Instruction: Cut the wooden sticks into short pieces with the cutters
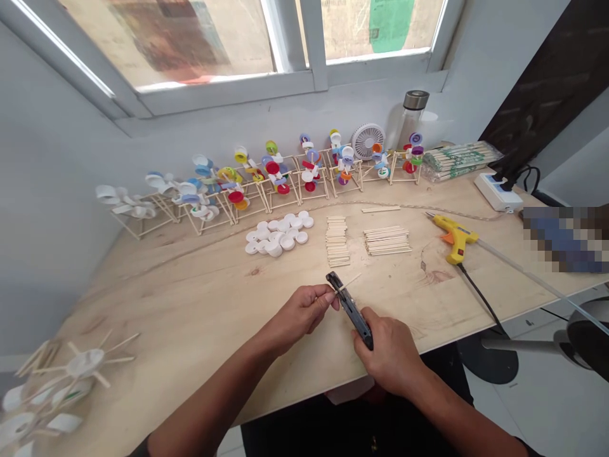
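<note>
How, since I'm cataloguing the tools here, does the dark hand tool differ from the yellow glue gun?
The dark hand tool is held in the right hand, while the glue gun lies on the table. The hand tool is mostly dark grey; the glue gun is yellow with an orange trigger. A black cord runs from the glue gun; none shows on the hand tool. Both point leftward in the picture.

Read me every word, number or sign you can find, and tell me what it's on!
No words or numbers can be read for sure.
Green printing on the clear plastic packaging of pale wooden sticks: too small and blurred.
Tiny dark mark on the large green shape outside the white-framed window: too blurred.
</note>
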The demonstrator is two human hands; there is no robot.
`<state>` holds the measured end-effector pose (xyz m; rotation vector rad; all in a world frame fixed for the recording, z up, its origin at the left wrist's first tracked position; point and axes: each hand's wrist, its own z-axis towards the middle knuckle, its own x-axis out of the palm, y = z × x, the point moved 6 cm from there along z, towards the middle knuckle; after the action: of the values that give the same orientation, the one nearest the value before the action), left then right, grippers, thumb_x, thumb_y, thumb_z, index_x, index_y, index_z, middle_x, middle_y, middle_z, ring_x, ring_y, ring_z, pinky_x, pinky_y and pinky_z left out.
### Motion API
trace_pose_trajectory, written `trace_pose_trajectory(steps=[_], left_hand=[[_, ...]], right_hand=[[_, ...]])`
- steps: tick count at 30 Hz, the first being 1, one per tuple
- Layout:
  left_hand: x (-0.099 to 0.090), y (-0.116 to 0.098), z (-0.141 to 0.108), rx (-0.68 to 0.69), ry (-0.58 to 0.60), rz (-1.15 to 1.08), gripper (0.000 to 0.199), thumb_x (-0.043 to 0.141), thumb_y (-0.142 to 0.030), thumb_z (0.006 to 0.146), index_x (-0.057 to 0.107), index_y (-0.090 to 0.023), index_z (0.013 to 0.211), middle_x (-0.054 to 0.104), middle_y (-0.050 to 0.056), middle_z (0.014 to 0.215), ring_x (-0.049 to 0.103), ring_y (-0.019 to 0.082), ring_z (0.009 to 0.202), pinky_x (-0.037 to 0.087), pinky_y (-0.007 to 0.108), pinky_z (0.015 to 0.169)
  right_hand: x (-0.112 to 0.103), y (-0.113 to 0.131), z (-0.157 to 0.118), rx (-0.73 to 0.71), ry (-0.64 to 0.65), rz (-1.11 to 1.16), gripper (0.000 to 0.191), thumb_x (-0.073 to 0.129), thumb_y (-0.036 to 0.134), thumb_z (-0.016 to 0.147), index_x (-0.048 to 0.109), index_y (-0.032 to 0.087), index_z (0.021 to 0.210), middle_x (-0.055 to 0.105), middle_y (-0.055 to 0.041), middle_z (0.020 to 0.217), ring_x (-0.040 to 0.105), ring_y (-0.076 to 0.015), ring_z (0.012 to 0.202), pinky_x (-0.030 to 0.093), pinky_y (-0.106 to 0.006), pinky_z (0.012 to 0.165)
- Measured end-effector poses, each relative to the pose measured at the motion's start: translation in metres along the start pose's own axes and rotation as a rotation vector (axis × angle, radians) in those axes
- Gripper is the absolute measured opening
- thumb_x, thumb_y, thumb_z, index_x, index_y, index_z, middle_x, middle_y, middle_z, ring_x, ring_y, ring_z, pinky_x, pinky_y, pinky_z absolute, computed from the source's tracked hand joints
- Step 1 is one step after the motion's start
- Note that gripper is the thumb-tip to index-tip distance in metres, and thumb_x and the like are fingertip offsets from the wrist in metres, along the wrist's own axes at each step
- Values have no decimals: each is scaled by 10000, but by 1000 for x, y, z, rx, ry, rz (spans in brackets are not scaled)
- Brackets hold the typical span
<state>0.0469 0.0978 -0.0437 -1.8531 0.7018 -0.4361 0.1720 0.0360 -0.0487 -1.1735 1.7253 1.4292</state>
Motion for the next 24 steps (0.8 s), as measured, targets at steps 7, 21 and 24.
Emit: trace_pose_trajectory(steps=[7, 21, 24], left_hand=[[-9, -10, -4, 187, -150, 349, 278, 380, -353, 856, 543, -162, 736, 543, 5, 720, 490, 131, 700, 388, 237, 673], [-33, 3, 4, 160, -441, 657, 308, 311, -393, 866, 528, -196, 773, 575, -1, 698, 535, 140, 640, 397, 235, 593], [-33, -4, 19, 252, -464, 768, 303, 339, -367, 863, 576, -193, 790, 592, 20, 771, 555, 148, 719, 408, 241, 652]], right_hand=[[5, -2, 6, 43, -30, -108, 82, 461, 269, 786, 493, 196, 807, 653, -38, 656, 588, -192, 586, 193, -274, 510], [-7, -15, 1, 5, -36, 459, 118, 447, 275, 805, 498, 201, 728, 552, 20, 621, 522, -145, 598, 334, -224, 569], [-5, -21, -2, -5, -50, 712, 122, 424, 275, 824, 495, 192, 769, 495, 39, 605, 492, -123, 545, 361, -214, 541]])
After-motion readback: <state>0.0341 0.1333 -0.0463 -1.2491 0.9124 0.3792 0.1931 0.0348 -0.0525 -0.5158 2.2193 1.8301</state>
